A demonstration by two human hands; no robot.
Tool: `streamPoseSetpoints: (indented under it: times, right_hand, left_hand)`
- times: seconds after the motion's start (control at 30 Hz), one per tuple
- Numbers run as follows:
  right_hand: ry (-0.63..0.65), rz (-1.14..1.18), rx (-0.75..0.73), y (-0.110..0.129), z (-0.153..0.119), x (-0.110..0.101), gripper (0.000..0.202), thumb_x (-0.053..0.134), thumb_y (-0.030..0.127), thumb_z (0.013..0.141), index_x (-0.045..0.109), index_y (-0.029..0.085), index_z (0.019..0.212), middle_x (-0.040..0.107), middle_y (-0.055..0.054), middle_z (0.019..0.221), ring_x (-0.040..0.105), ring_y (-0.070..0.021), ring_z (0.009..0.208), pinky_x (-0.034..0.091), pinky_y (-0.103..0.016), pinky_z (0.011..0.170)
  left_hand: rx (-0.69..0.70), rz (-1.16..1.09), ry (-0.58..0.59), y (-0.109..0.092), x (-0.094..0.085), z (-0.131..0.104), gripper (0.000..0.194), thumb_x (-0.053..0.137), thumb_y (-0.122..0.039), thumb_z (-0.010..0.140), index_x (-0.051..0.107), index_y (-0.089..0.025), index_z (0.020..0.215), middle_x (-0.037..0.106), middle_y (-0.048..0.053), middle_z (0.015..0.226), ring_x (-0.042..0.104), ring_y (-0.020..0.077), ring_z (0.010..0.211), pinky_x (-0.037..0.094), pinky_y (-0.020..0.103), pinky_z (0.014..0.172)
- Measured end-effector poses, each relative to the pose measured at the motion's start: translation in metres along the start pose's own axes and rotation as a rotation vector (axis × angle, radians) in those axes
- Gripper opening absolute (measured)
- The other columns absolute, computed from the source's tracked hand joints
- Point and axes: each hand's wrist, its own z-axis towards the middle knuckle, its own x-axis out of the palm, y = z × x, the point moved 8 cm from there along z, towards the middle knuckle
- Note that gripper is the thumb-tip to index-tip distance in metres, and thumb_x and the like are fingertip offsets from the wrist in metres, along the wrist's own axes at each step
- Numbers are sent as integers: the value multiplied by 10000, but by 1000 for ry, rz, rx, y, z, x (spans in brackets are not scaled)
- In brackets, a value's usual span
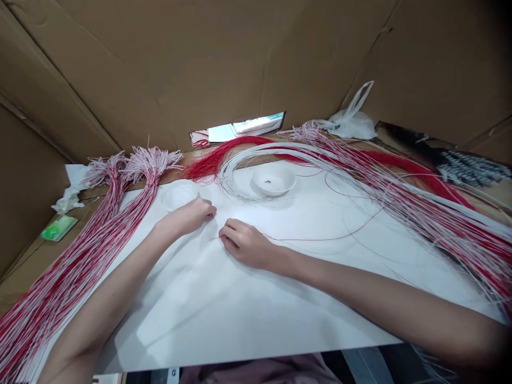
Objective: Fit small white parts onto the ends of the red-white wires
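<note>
Thumb and fingers closed, my right hand (246, 242) pinches a thin red string (320, 239) just above the white tabletop (224, 320). A short, fine end sticks out to the left of those fingertips, and the rest curves off to the right. My left hand (198, 214) has its fingers curled together beside a shallow white bowl (163, 198) of whitish contents. What those fingers hold, if anything, is too small to make out. Behind my right hand stands a second white bowl (260, 182) with a small dark speck inside.
Tied bundles of red and white strings (88, 261) lie along the left side. More red-and-white strings (400, 197), loose red strands (212, 162) and a white coil (236, 160) arc across the back and right. Cardboard walls (224, 64) surround the table; a plastic bag (356, 125) sits behind.
</note>
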Motion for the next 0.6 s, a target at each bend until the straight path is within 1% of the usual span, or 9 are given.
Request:
streamPoseSetpoints:
  times: [0.17,0.3,0.4,0.5,0.6]
  right_hand:
    - [4,-7,2,-1,-1,2,194,407,147,950,580,162,865,562,-58,864,484,-151,747,390,-264,674]
    - [9,-8,2,-2,-1,3,200,401,153,953,581,162,866,565,-57,867,486,-153,751,391,-267,679]
    - [12,-7,3,-1,0,3,198,402,151,951,580,163,864,564,-57,866,487,-152,753,392,-267,680]
    - [8,-6,4,-1,0,2,197,404,153,952,581,164,866,561,-55,861,486,-151,749,392,-264,674]
    - [5,-9,3,-1,0,2,203,402,160,955,586,161,869,558,-53,857,487,-149,742,392,-262,666]
  left_hand:
    - [-29,-11,32,2,2,-1,196,487,-34,800,635,-146,737,646,74,736,569,174,657,372,260,603]
    - [-44,-34,43,5,3,-2,157,530,-39,786,642,-146,762,669,67,743,589,174,679,382,252,620]
    - [-50,-46,43,7,3,-3,168,533,-27,781,653,-145,773,682,64,747,599,172,684,391,247,625]
    - [-46,-60,33,7,-3,-4,197,526,-19,792,669,-149,829,696,57,771,612,167,697,404,238,632]
    - [-38,-70,-8,4,-20,-6,192,515,-60,844,673,-151,903,706,60,844,622,169,761,426,241,682]
